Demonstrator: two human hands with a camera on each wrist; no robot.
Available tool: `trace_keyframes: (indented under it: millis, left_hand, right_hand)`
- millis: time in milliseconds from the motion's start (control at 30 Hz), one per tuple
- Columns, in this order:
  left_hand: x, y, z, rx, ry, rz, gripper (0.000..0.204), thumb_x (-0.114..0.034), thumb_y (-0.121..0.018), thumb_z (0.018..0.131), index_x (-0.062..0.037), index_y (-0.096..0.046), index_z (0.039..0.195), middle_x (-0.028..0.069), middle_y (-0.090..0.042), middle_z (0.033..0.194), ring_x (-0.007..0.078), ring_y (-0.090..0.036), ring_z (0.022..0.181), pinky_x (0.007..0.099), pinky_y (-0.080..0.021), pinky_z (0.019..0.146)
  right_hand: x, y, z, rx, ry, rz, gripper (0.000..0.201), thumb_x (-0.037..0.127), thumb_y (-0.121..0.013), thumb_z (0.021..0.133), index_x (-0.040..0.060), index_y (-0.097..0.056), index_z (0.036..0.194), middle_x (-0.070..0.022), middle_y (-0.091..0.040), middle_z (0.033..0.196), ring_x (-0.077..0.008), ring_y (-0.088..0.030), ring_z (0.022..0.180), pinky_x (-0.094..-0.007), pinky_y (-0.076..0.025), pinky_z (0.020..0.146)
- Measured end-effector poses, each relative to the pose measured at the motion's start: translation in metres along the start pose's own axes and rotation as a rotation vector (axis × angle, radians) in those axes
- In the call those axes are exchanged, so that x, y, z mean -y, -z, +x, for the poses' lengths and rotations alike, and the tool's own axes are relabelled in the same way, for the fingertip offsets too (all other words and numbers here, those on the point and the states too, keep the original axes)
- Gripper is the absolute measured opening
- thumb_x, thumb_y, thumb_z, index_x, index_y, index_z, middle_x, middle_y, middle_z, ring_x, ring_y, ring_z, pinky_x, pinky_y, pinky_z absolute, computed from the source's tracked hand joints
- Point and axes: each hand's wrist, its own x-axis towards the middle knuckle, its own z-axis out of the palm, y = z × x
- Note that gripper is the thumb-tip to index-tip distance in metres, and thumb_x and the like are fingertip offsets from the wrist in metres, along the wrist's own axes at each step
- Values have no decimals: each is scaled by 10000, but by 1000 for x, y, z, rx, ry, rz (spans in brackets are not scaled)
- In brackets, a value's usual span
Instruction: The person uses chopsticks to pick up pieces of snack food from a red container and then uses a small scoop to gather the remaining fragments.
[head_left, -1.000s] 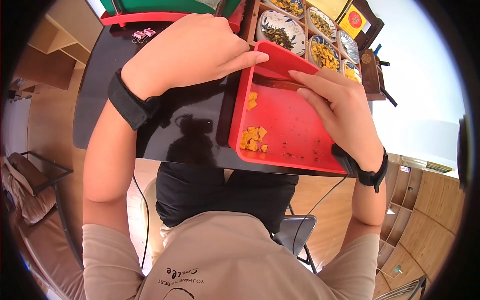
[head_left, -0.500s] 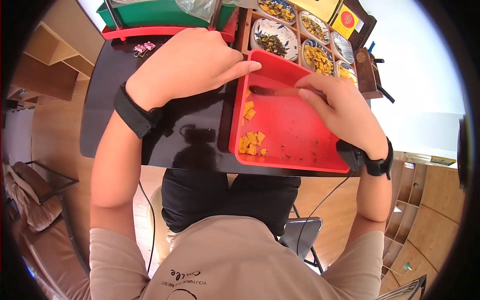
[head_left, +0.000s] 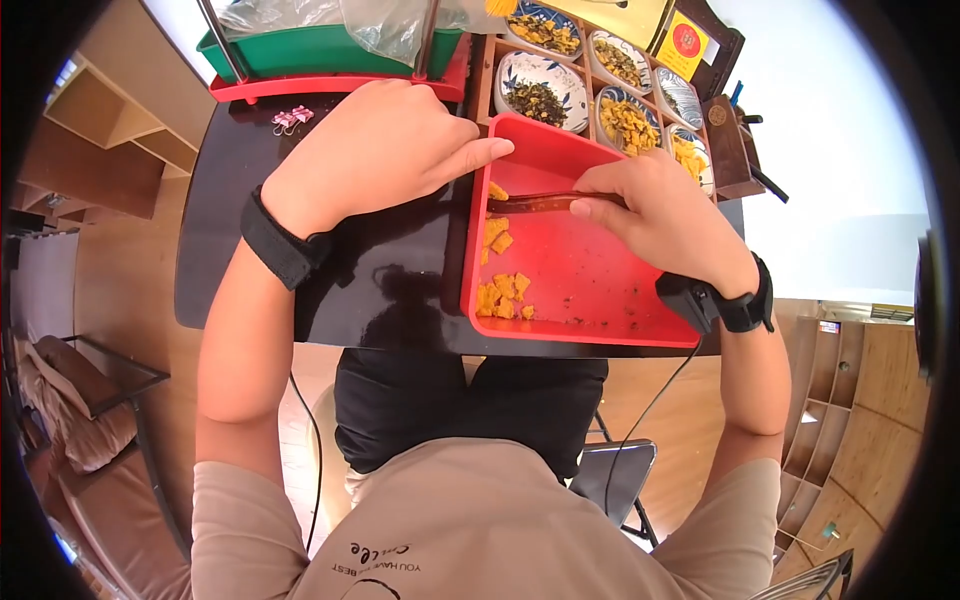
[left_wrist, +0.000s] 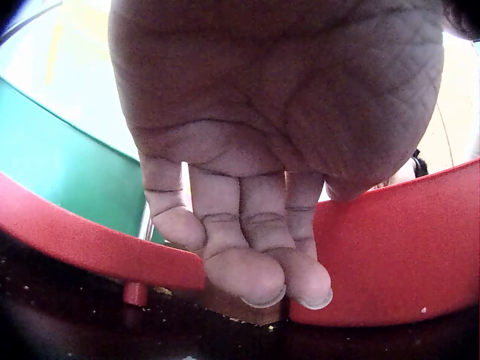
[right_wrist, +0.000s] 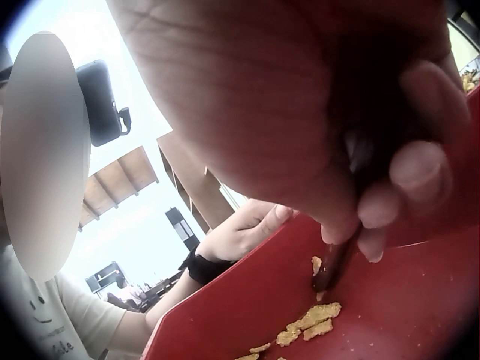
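My left hand is at the far left corner of a red tray. The thumb lies over the rim while the bent fingers hang outside the wall. My right hand pinches a slender, dark brown tool above the tray. The tool's tip is by the left wall, close to a yellow dried piece. Several more yellow pieces lie along that wall. In the right wrist view the tool's tip is just beyond some yellow flakes; the palm shades its upper part.
Beyond the tray, a divided wooden box holds patterned dishes of dried bits. A green bin stands on a red base at the far left. Pink binder clips lie on the black table. Dark crumbs dot the tray floor.
The tool has swung toward me along the tray's left wall, its tip now beside the yellow pieces. More yellow pieces show along that wall. My left hand keeps its place at the corner.
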Motion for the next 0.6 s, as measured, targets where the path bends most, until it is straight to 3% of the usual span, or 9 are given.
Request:
trace_keyframes:
  millis: [167, 200, 233, 300, 367, 500, 600]
  left_hand:
    - [-1, 1, -1, -9, 7, 3, 474, -341, -568, 1055, -25, -633, 707, 191, -576, 630, 389, -587, 621, 464, -471, 648]
    - [-1, 1, -1, -10, 5, 2, 471, -336, -571, 1051, -25, -628, 702, 191, -574, 630, 389, -587, 625, 465, -470, 654]
    - [-1, 1, 0, -12, 2, 0, 467, -330, -574, 1048, -26, -622, 697, 191, -572, 629, 389, -587, 629, 466, -469, 660]
    - [-1, 0, -1, -4, 6, -12, 452, -314, -577, 1043, -24, -616, 699, 193, -575, 639, 392, -591, 646, 469, -468, 674]
    - [-1, 0, 0, -3, 2, -3, 439, -300, -574, 1043, -21, -618, 707, 197, -578, 648, 395, -593, 656, 474, -464, 677]
    - [-3, 2, 1, 17, 13, -35, 436, -296, -566, 1049, -8, -615, 726, 206, -558, 637, 404, -578, 653, 481, -452, 670]
    - [-4, 4, 1, 38, 31, -34, 440, -299, -560, 1053, 0, -610, 734, 212, -545, 633, 410, -566, 647, 484, -445, 664]
  right_hand:
    - [5, 14, -29, -167, -72, -19, 179, 91, -706, 930, -65, -709, 1019, -227, -660, 763, -308, -619, 631, -359, -489, 623]
    - [5, 21, -38, -256, -144, -29, 159, 128, -702, 922, -20, -727, 974, -224, -667, 793, -402, -637, 705, -410, -511, 650]
    - [3, 31, -49, -295, -238, -25, 182, 132, -695, 951, -36, -718, 1016, -204, -644, 744, -320, -593, 623, -365, -489, 622]
    - [-16, 43, -71, -488, -392, -47, 211, 151, -686, 980, -47, -719, 1046, -162, -616, 705, -223, -522, 603, -325, -467, 611]
    - [-33, 55, -87, -562, -506, -171, 233, 168, -672, 1002, -50, -723, 1070, -135, -602, 685, -172, -492, 617, -308, -455, 609]
    - [-81, 61, -108, -479, -598, -274, 288, 238, -672, 1005, -31, -736, 1086, -138, -618, 679, -203, -547, 596, -343, -456, 597]
    - [-87, 58, -111, -452, -670, -256, 305, 257, -667, 1007, -29, -736, 1083, -142, -623, 689, -213, -568, 607, -351, -455, 602]
